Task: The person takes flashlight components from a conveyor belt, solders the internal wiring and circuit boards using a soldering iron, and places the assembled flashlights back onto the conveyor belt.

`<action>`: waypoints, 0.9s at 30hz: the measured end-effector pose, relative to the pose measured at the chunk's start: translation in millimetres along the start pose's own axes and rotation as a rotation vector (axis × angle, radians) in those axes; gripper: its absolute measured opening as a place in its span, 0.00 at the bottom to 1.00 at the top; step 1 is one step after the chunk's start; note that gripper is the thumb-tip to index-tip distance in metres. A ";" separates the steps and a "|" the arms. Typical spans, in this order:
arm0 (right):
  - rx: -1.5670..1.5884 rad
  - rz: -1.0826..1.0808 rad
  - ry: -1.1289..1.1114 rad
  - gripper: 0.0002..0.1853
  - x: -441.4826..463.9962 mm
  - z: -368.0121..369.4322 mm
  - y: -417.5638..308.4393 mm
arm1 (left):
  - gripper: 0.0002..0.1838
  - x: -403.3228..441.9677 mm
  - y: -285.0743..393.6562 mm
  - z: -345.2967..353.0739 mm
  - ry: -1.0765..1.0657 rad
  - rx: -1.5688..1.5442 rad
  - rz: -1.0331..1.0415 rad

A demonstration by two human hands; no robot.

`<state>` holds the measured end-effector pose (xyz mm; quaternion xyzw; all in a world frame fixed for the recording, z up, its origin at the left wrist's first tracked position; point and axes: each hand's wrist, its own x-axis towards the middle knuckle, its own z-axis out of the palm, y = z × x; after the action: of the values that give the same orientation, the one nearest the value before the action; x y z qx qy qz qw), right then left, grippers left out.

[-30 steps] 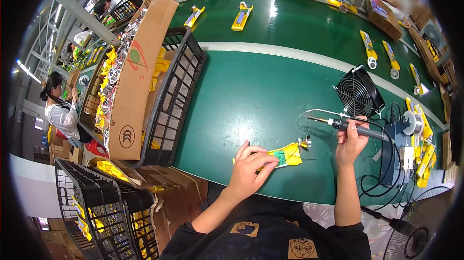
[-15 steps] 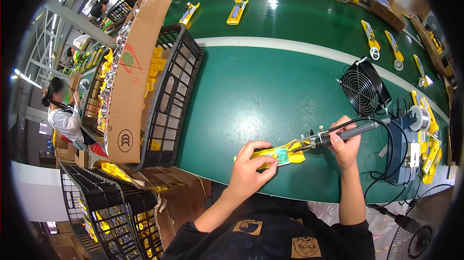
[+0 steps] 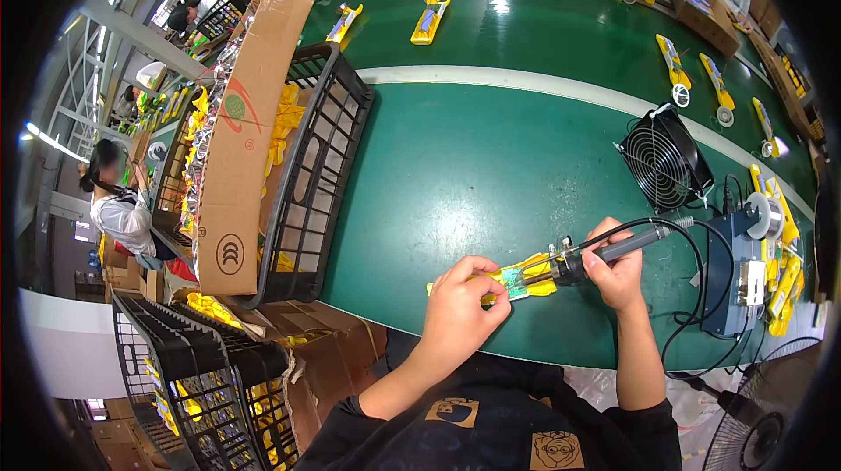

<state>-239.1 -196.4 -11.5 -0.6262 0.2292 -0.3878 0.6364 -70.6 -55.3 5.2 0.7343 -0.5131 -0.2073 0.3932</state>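
Note:
My left hand [image 3: 466, 306] is closed on the left part of a yellow casing [image 3: 540, 285] lying on the green table near its front edge. A small green circuit board [image 3: 512, 282] shows in the casing beside my fingertips. Wrapped round the grey handle of a soldering iron [image 3: 626, 244] is my right hand [image 3: 615, 271]. The iron points left and down, with its tip at the board; the exact contact is too small to make out. A thin metal tube runs along the iron.
A black crate [image 3: 314, 182] with a cardboard box [image 3: 241, 147] stands left. To the right are a black fan [image 3: 666, 160], a blue soldering station [image 3: 725, 274], a solder spool [image 3: 765, 215] and cables. Yellow casings lie on the belt [image 3: 543, 33] beyond. Other people work at the far sides.
My right hand has brought the soldering iron left and down, from above the table to the circuit board. My left hand has stayed at the casing, its fingers shifting slightly.

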 end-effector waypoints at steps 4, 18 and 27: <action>0.010 -0.014 0.000 0.05 0.0 2.1 0.0 | 0.04 -0.2 0.4 1.2 0.009 0.019 -0.012; -0.002 -0.010 0.006 0.05 -0.6 3.2 1.8 | 0.04 1.6 -0.3 -1.8 -0.033 0.068 -0.013; 0.001 -0.014 0.037 0.05 -1.1 2.2 3.3 | 0.04 2.2 0.4 -2.2 -0.044 0.077 -0.028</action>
<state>-237.3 -194.5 -14.7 -0.6203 0.2365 -0.4037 0.6295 -68.4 -56.6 7.0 0.7513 -0.5187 -0.2090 0.3506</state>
